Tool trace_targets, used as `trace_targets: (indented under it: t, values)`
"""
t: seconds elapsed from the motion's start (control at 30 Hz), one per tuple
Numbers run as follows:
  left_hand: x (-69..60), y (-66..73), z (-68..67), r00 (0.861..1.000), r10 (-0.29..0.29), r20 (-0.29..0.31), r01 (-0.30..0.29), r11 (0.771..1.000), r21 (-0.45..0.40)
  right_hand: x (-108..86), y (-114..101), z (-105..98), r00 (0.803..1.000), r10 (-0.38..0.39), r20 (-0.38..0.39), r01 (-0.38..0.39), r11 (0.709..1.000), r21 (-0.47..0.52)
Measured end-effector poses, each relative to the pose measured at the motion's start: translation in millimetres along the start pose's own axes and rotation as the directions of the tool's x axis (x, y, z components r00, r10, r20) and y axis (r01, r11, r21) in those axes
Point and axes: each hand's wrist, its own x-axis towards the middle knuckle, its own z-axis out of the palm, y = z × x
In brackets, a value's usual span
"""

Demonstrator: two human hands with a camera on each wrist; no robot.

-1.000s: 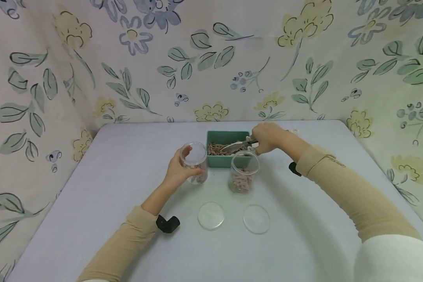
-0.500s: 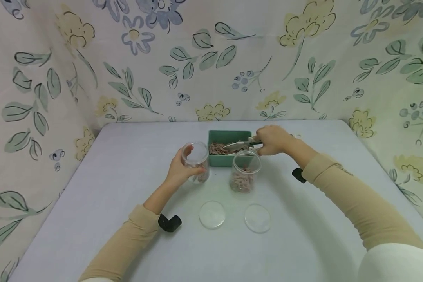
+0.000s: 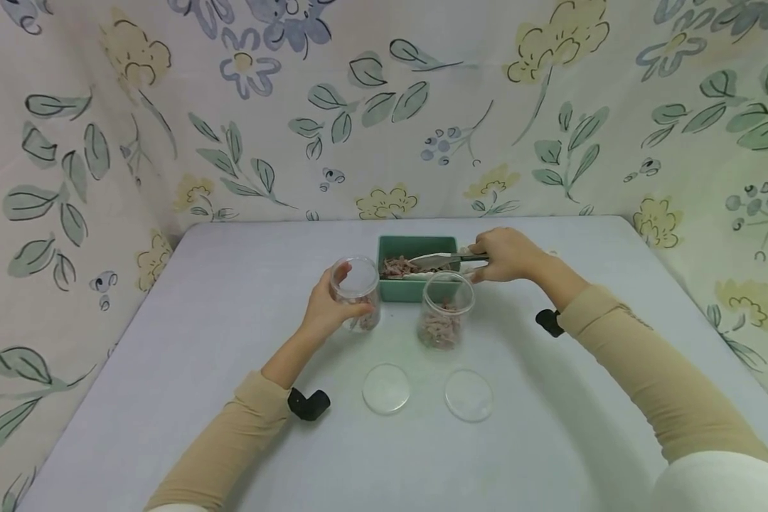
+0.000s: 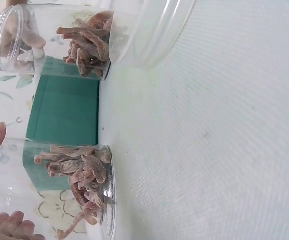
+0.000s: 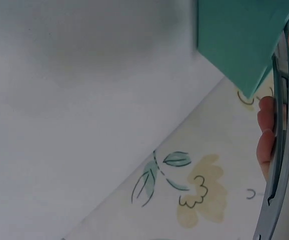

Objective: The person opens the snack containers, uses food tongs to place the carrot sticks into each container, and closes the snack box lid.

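Against a hanging floral cloth (image 3: 384, 142), a pale worktop (image 3: 230, 284) spreads beneath the tan-sleeved arms of a person at work with both hands; near its far edge sits a green box (image 3: 400, 291), open at the top and holding brownish-pink strips (image 3: 395, 268); just in front of it stand two clear, lidless jars, both upright and partly filled with the same kind of strips, one at the box's front left corner, the left jar (image 3: 356, 288), the other before its right half, the right jar (image 3: 444, 306); the person's left hand (image 3: 329, 306) wraps the left jar, thumb on the near side and fingers curled round it; the right hand (image 3: 505, 256), at the box's right end, has its fingers clamped on a pair of tongs (image 3: 451, 260), whose metal end reaches left over the strips in the box, though whether it pinches any is too small to tell; nearer the person, two clear round lids, the left lid (image 3: 386, 389) and the right lid (image 3: 469, 395), lie flat and apart; smallest, a black piece shows beside each wrist.
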Motion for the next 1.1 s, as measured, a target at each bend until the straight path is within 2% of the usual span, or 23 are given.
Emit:
trace_targets:
  t: [0.5, 0.77, 0.93, 1.03, 1.1]
  values:
    - [1.0, -0.2, -1.1, 1.0, 0.004, 0.01, -0.004, 1.0, 0.013, -10.5, 9.1, -20.1, 0.997, 0.07, -0.036, -0.066, 0.993, 0.102]
    - [3.6, 5.6, -6.2, 1.0, -0.029, 0.008, 0.029, 0.998, 0.055, -12.1, 9.1, -34.5, 0.996, 0.058, -0.062, -0.051, 0.991, 0.121]
    - [3.7, 10.8, -5.1, 0.999, -0.045, -0.029, 0.047, 0.997, 0.061, -14.1, 9.3, -41.0, 0.995, 0.072, -0.068, -0.062, 0.988, 0.141]
    - [4.3, 12.6, -4.4, 0.998, -0.037, -0.06, 0.041, 0.997, 0.067, -16.1, 9.6, -43.5, 0.993, 0.1, -0.064, -0.09, 0.985, 0.144]
    - [4.7, 13.6, -4.7, 0.997, -0.022, -0.074, 0.03, 0.995, 0.1, -17.7, 9.9, -44.8, 0.991, 0.115, -0.063, -0.104, 0.983, 0.15]
